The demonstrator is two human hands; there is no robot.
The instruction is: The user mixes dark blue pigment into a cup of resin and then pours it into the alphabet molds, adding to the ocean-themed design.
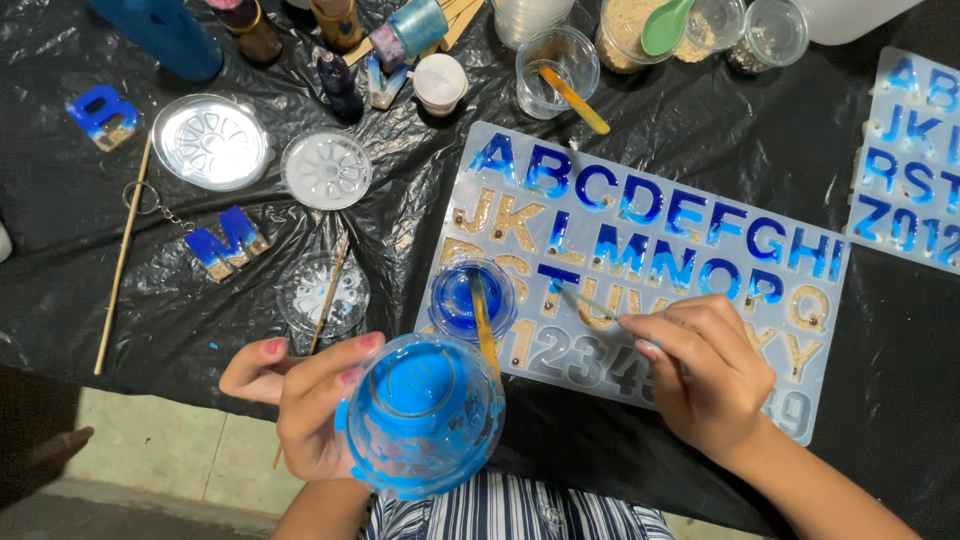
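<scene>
My left hand [300, 395] grips a clear plastic cup [422, 415] smeared with light blue resin, held low near my body. My right hand [700, 375] pinches a thin stick [585, 302] whose tip reaches into a letter cavity of the clear silicone alphabet mould [820, 300]. Most letters in the mould's top rows hold blue resin; others hold sandy gold filling. A second small cup [470, 298] of dark blue resin with a wooden stirrer [485, 325] in it sits on the mould's left end.
Black plastic sheet [700, 130] covers the table. Finished blue letter pieces [103, 116] and a letter keychain [225, 240] lie left, beside round clear moulds [212, 142]. Cups, bottles and a green spoon [665, 25] stand along the back. Another alphabet mould [915, 160] lies right.
</scene>
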